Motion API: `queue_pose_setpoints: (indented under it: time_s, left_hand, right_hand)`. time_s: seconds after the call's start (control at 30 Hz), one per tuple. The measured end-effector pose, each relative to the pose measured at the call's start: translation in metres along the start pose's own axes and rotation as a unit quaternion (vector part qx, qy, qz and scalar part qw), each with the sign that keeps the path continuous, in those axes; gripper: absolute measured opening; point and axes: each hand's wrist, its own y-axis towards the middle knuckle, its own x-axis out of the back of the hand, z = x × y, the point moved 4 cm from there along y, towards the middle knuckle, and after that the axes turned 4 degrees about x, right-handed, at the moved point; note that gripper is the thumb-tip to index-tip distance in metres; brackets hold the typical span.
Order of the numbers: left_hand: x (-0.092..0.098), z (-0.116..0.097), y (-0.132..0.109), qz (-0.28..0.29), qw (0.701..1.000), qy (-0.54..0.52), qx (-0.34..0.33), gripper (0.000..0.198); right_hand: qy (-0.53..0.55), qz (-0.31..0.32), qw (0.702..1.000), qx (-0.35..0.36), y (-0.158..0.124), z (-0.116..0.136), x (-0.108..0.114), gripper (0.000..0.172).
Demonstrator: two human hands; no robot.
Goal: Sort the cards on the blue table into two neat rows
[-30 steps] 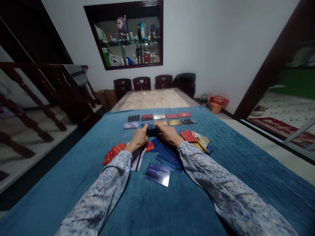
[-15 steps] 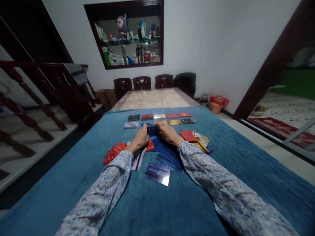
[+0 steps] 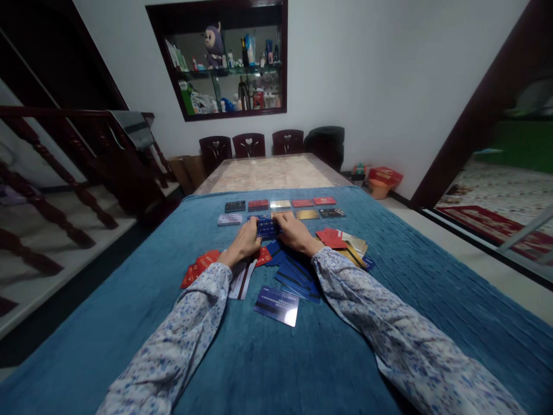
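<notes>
Hands first: left hand [image 3: 242, 245] and right hand [image 3: 297, 235] both clenched on one blue card [image 3: 268, 228], left grip on its left short edge, right grip on its right short edge, card low over the blue cloth [image 3: 129, 323] on the counter. Against a second ago: same two-handed pinch, but hands and card shifted slightly away from the body, toward the near row of laid-out cards. Card face brighter and clearer than before, so probably tilted more toward the camera. Now overlapping the blue row card [image 3: 253, 218], between the lilac card [image 3: 230, 219] and the tan card [image 3: 281, 214]. Resting on it or just above it: cannot tell. Rest of that row as before: gold card [image 3: 306, 214], dark card [image 3: 332, 212]. Far row [image 3: 280, 204] of five also unmoved. Loose stock unchanged: red pile [image 3: 201, 266] beside the left wrist, striped white cards [image 3: 242, 279] under the left forearm, blue fan [image 3: 296, 271] between the wrists, lone card [image 3: 276, 305] nearest the body, red-and-gold pile [image 3: 343, 242] just right of the right hand. Judgement: blue over blue, so handling of this card looks nearly finished, though neither grip released yet.
</notes>
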Motion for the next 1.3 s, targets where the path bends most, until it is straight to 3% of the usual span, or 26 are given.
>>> queue_pose_setpoints:
  time_s: [0.23, 0.6, 0.9, 1.07, 1.3]
  left_hand:
    - [0.005, 0.002, 0.002, 0.004, 0.999, 0.038, -0.023, 0.049]
    - [0.017, -0.008, -0.004, 0.023, 0.991, 0.134, 0.012, 0.045]
    - [0.027, -0.012, -0.01, 0.044, 0.98, 0.191, 0.017, 0.044]
    - [0.035, -0.005, -0.005, 0.062, 0.976, 0.206, 0.018, 0.042]
    - [0.039, 0.019, 0.018, 0.074, 0.974, 0.214, 0.023, 0.044]
  right_hand:
    - [-0.011, 0.002, 1.0, 0.021, 0.0, 0.002, 0.001, 0.057]
    - [-0.045, -0.005, 0.997, 0.06, 0.003, 0.001, 0.005, 0.051]
    - [-0.079, 0.036, 0.994, 0.065, 0.004, 0.009, 0.011, 0.045]
    - [-0.098, 0.076, 0.99, 0.073, 0.015, 0.016, 0.02, 0.047]
    - [-0.113, 0.104, 0.984, 0.089, 0.038, 0.016, 0.026, 0.038]
